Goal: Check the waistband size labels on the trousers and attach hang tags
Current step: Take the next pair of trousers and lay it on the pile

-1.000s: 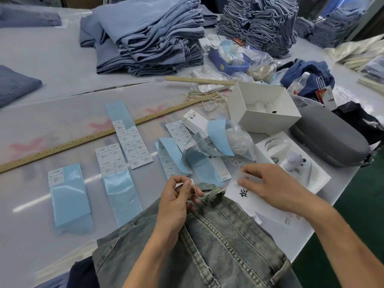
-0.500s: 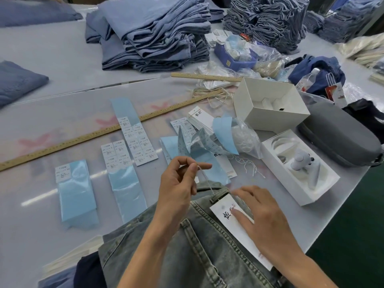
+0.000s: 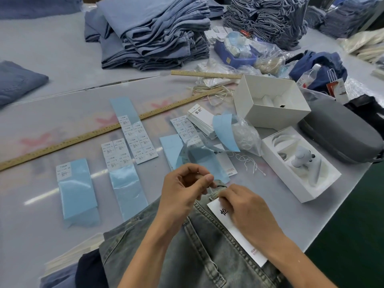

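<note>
Grey-blue washed jeans point(image 3: 203, 252) lie at the table's near edge, waistband pointing away from me. A white hang tag point(image 3: 239, 235) with black characters lies on the jeans near the waistband. My right hand point(image 3: 247, 213) rests over the tag's upper end, fingertips curled onto it at the belt loop. My left hand point(image 3: 182, 194) hovers just left of it, thumb and forefinger pinched together, apparently on the tag's thin string, which is too fine to see. A stack of spare hang tags point(image 3: 202, 119) lies farther back.
Blue-backed size sticker sheets point(image 3: 136, 142) lie in rows on the table point(image 3: 37, 204), with a long wooden ruler point(image 3: 83, 138) behind them. To the right are white boxes point(image 3: 270, 100), a grey case point(image 3: 340, 134) and plastic bags. Folded jeans stacks point(image 3: 158, 32) fill the back.
My left hand dropped from its raised position down to the waistband, close to my right hand. My right hand slid up the tag toward the belt loop.
</note>
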Demonstrator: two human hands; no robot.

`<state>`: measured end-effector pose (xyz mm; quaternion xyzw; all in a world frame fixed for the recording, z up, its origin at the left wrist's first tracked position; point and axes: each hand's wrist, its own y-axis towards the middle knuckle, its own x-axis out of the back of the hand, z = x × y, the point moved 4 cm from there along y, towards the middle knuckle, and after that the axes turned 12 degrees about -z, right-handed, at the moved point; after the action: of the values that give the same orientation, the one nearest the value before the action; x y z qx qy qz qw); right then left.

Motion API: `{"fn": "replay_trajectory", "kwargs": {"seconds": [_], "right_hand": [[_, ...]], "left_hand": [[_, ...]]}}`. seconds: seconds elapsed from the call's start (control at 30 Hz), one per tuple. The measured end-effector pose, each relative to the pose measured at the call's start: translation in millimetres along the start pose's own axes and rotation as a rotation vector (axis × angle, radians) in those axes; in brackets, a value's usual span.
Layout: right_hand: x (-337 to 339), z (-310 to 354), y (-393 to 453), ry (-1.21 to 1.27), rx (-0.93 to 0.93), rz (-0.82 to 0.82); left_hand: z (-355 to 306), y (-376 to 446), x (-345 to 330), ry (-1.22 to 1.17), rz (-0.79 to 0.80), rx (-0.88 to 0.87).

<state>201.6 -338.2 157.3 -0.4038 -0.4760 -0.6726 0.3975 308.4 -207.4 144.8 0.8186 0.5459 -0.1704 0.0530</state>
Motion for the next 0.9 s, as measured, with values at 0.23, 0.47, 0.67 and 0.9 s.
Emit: {"fn": "replay_trajectory", "kwargs": {"seconds": [0.23,0.47,0.67,0.9], "right_hand": [[11.9,-14.0,-11.0,0.362,-0.317,-0.094],[10.7,-21.5,-18.6,0.738,-0.624,-0.059],[10.7,-17.8,-16.9,0.835,-0.635,-0.113],[9.9,-19.5,-16.9,0.817,-0.638,-0.128]], "left_hand": [[14.1,-1.2,0.9,0.124,0.055,0.015],[21.4,-5.4,-9.9,0.416,0.149,-0.116],[22.4,-10.8,-14.8,0.492,0.196,-0.141],[21.2,-14.7,-13.8,0.441,0.172,-0.165]]}}
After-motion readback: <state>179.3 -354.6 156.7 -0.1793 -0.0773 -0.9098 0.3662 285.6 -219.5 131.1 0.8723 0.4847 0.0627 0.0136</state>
